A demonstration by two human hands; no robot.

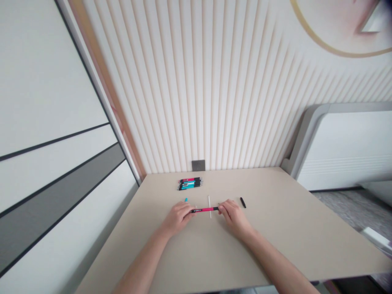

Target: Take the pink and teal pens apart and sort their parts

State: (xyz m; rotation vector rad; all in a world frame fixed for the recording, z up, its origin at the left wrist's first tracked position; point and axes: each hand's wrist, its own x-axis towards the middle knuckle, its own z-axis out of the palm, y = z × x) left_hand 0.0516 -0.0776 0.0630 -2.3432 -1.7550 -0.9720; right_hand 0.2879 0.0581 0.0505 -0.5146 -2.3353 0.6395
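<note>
A pink pen (204,210) lies level between my two hands, just above the beige table (275,237). My left hand (179,216) pinches its left end. My right hand (234,215) pinches its right, black end. Under the pen lies a thin white refill (210,203), pointing away from me. Beside my left hand's fingers a small blue part (185,199) rests on the table. To the right of my right hand lies a short black piece (243,202).
A row of several pink and blue pens (190,183) lies near the table's far edge, below a grey wall socket (198,165). A ribbed wall rises behind. A white padded headboard (343,147) stands at the right.
</note>
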